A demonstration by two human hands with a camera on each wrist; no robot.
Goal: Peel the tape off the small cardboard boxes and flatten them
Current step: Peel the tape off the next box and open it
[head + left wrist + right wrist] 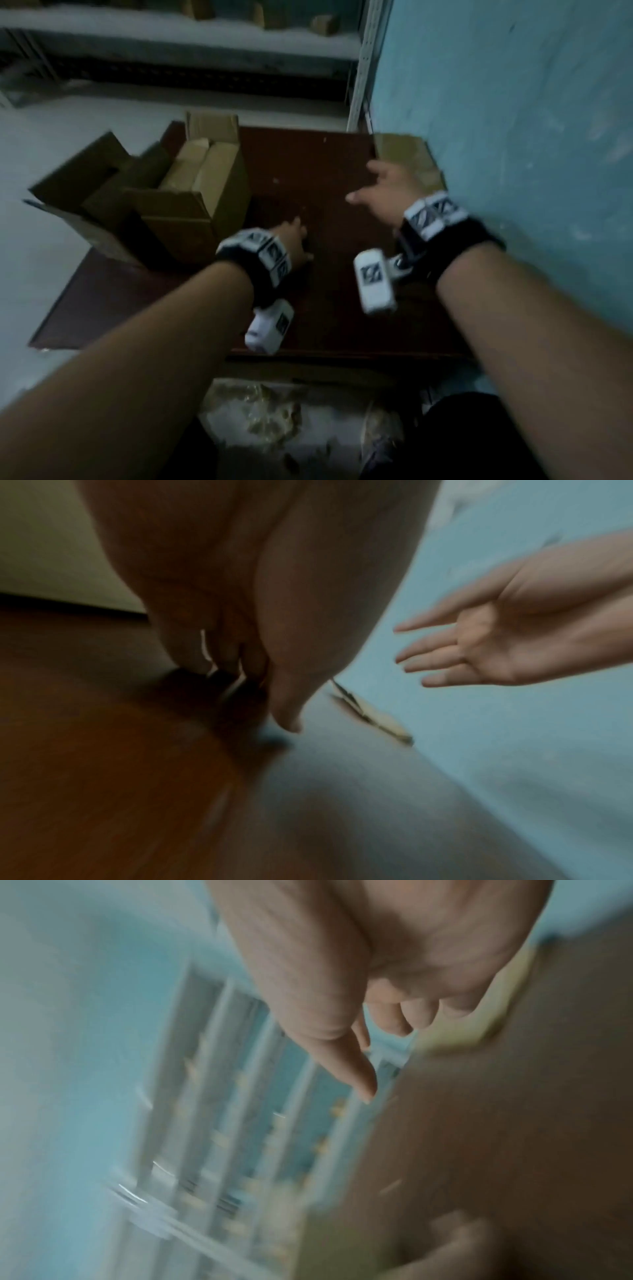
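Observation:
A large open cardboard carton stands on the left of the dark brown table, with small cardboard boxes upright inside it. Flattened cardboard lies at the table's far right corner against the wall, and shows blurred in the left wrist view. My right hand hovers over its near edge with fingers spread and nothing in it. My left hand is low over the table's middle, right of the carton, fingers loosely curled toward the tabletop. I see nothing held in it.
A blue wall runs along the table's right side. Metal shelving with cardboard items stands behind the table. Crumbled debris lies on the floor below the table's near edge. All views are motion-blurred.

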